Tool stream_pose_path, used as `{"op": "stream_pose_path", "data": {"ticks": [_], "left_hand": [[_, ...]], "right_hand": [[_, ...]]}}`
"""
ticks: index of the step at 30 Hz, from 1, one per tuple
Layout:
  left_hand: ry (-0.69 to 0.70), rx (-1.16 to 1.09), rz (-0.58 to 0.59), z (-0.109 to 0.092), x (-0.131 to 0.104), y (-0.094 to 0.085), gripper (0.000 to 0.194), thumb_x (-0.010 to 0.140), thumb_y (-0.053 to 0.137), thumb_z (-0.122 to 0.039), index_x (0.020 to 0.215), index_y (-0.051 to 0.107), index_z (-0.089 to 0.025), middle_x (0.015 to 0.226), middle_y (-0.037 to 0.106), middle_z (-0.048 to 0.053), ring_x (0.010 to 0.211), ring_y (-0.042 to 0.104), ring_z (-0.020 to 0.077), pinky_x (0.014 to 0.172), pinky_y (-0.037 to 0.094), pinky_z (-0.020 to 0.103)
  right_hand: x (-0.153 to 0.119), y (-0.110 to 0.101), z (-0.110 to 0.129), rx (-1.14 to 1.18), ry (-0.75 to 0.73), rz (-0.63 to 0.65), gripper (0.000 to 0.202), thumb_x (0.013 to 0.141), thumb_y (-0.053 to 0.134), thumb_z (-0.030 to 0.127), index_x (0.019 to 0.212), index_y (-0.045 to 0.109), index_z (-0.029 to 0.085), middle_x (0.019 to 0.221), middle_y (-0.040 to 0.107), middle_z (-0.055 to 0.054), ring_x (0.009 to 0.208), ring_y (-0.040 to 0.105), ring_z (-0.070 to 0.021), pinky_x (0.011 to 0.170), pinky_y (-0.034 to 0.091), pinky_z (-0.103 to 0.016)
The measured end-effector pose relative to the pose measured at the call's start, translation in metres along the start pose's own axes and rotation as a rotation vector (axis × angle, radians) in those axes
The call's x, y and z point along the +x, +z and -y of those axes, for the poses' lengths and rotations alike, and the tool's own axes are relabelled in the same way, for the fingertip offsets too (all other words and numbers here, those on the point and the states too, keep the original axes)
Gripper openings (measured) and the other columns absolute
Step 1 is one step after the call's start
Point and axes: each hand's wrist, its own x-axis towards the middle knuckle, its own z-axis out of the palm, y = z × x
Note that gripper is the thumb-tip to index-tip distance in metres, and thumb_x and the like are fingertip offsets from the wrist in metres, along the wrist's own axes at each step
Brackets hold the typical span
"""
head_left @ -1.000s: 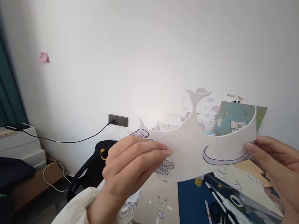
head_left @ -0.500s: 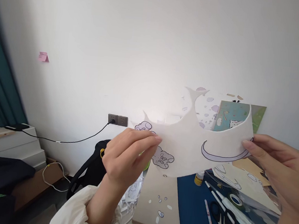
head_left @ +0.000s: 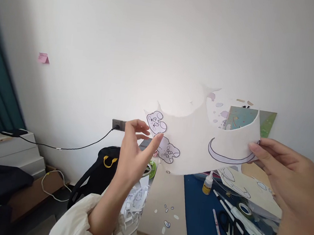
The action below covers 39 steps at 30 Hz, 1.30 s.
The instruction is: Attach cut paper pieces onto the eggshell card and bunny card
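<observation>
R hand (head_left: pixel 289 167) grips the white paper (head_left: pixel 190 143) at its R end, thumb in front, fingers behind. L hand (head_left: pixel 132 159) is spread, thumb apart from fingers, at the paper's L edge; thumb tip overlaps it in view, can't tell if touching. Paper is up in the air, above the tabletop (head_left: pixel 198 221) & in front of the wall (head_left: pixel 164 47); cut-out top edge w/ thin points. Purple critter pics (head_left: pixel 168 152) at its L end, purple curve (head_left: pixel 229 158) near R end, by R thumb.

Below: tan board (head_left: pixel 163 193) w/ small bits (head_left: pixel 167 224) on it, paper scraps (head_left: pixel 136 199) just L of it. To the R, on the blue: glue bottle (head_left: pixel 207 184) upright, patterned stick (head_left: pixel 219 234) beside scissors (head_left: pixel 231 232), tape roll (head_left: pixel 244 209) nearby. Pic card (head_left: pixel 268 123) behind paper's R end, partly hidden. Black bag (head_left: pixel 96 173) L of scraps, wall socket (head_left: pixel 116 125) above it.
</observation>
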Motion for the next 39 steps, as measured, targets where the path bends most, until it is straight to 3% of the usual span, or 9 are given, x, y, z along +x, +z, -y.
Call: {"op": "stream_pose_path", "data": {"ticks": [3, 5, 10, 13, 18, 25, 31, 35, 39], "left_hand": [[-0.382, -0.288, 0.34, 0.001, 0.006, 0.0, 0.038, 0.073, 0.072, -0.038, 0.104, 0.059, -0.02, 0.099, 0.07, 0.01, 0.087, 0.067, 0.0236, 0.071, 0.056, 0.033], [-0.475, -0.378, 0.386, 0.003, 0.009, 0.002, 0.034, 0.069, 0.076, -0.037, 0.095, 0.066, -0.018, 0.093, 0.073, 0.01, 0.085, 0.069, 0.0248, 0.072, 0.056, 0.034], [-0.435, -0.369, 0.215, 0.009, 0.009, 0.006, 0.032, 0.067, 0.078, -0.035, 0.091, 0.069, -0.016, 0.092, 0.075, 0.009, 0.088, 0.069, 0.0244, 0.076, 0.056, 0.034], [-0.43, -0.29, 0.21, 0.009, 0.009, 0.006, 0.032, 0.065, 0.079, -0.037, 0.086, 0.069, -0.016, 0.088, 0.075, 0.009, 0.081, 0.07, 0.0256, 0.067, 0.056, 0.034], [-0.477, -0.214, 0.233, 0.011, 0.009, 0.004, 0.034, 0.065, 0.078, -0.038, 0.087, 0.069, -0.015, 0.088, 0.075, 0.011, 0.082, 0.069, 0.0283, 0.063, 0.056, 0.035], [-0.396, -0.302, 0.246, 0.007, 0.006, 0.011, 0.024, 0.068, 0.077, -0.034, 0.079, 0.068, -0.014, 0.079, 0.074, 0.007, 0.072, 0.068, 0.0218, 0.06, 0.053, 0.029], [-0.434, -0.346, 0.42, 0.002, 0.003, 0.012, 0.02, 0.076, 0.069, -0.034, 0.068, 0.061, -0.017, 0.05, 0.063, 0.0, 0.036, 0.054, 0.0145, 0.036, 0.042, 0.026], [-0.411, -0.302, 0.371, 0.003, 0.004, 0.01, 0.019, 0.073, 0.071, -0.032, 0.069, 0.061, -0.016, 0.059, 0.067, 0.002, 0.046, 0.059, 0.0149, 0.043, 0.046, 0.026], [-0.421, -0.186, 0.327, 0.01, 0.009, 0.003, 0.024, 0.071, 0.074, -0.037, 0.077, 0.066, -0.015, 0.074, 0.071, 0.006, 0.068, 0.066, 0.0211, 0.057, 0.052, 0.029]], "right_hand": [[-0.001, 0.012, 0.001, 0.109, 0.042, 0.008, 0.036, 0.06, 0.081, 0.045, 0.09, 0.073, 0.027, 0.081, 0.072, 0.0, 0.074, 0.064, -0.018, 0.07, 0.055, -0.032], [-0.001, 0.019, 0.003, 0.208, 0.102, 0.063, 0.038, 0.06, 0.083, 0.042, 0.093, 0.072, 0.027, 0.087, 0.073, 0.0, 0.079, 0.065, -0.0174, 0.071, 0.055, -0.028], [0.003, 0.029, 0.001, 0.278, 0.264, 0.387, 0.034, 0.06, 0.084, 0.04, 0.087, 0.073, 0.023, 0.076, 0.072, -0.002, 0.069, 0.066, -0.016, 0.064, 0.055, -0.025], [0.005, 0.038, -0.006, 0.256, 0.221, 0.36, 0.029, 0.059, 0.084, 0.04, 0.075, 0.073, 0.018, 0.067, 0.07, -0.002, 0.062, 0.064, -0.0142, 0.063, 0.053, -0.025], [-0.003, 0.062, -0.009, 0.508, 0.227, 0.388, 0.026, 0.064, 0.081, 0.041, 0.075, 0.071, 0.019, 0.066, 0.069, -0.001, 0.065, 0.065, -0.0153, 0.07, 0.053, -0.029], [-0.04, 0.109, -0.002, 0.412, 0.283, 0.867, 0.031, 0.071, 0.075, 0.043, 0.083, 0.073, 0.015, 0.073, 0.072, -0.007, 0.071, 0.066, -0.0188, 0.07, 0.049, -0.032], [-0.077, 0.14, 0.003, 0.59, 0.378, 0.759, 0.046, 0.068, 0.076, 0.041, 0.11, 0.066, 0.025, 0.077, 0.069, 0.0, 0.057, 0.06, -0.0157, 0.06, 0.048, -0.032], [-0.071, 0.138, -0.002, 0.561, 0.369, 0.778, 0.045, 0.069, 0.075, 0.043, 0.108, 0.065, 0.021, 0.077, 0.069, -0.002, 0.061, 0.062, -0.0168, 0.063, 0.049, -0.032], [-0.043, 0.103, -0.002, 0.158, 0.236, 1.077, 0.028, 0.075, 0.068, 0.045, 0.082, 0.069, 0.018, 0.067, 0.065, -0.003, 0.063, 0.061, -0.0167, 0.061, 0.045, -0.028]]}}
